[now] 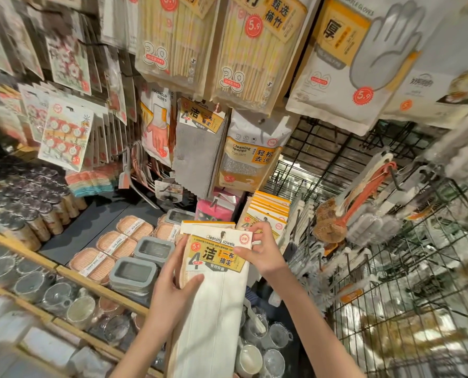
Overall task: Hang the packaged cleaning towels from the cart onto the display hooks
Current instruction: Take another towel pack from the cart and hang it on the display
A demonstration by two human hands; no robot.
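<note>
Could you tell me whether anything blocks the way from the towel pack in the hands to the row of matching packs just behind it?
Nothing visible does. The towel pack, held by the left hand and right hand, sits just in front of the hanging packs.

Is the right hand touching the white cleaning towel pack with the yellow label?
Touching. The head view shows the right hand pinching the yellow label's right edge on the white cleaning towel pack, thumb on its front.

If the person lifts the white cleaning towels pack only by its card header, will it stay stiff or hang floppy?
The white cleaning towels pack would probably hang floppy: long soft cloth below a short card. It likely weighs little. The left hand and right hand both hold it.
</note>
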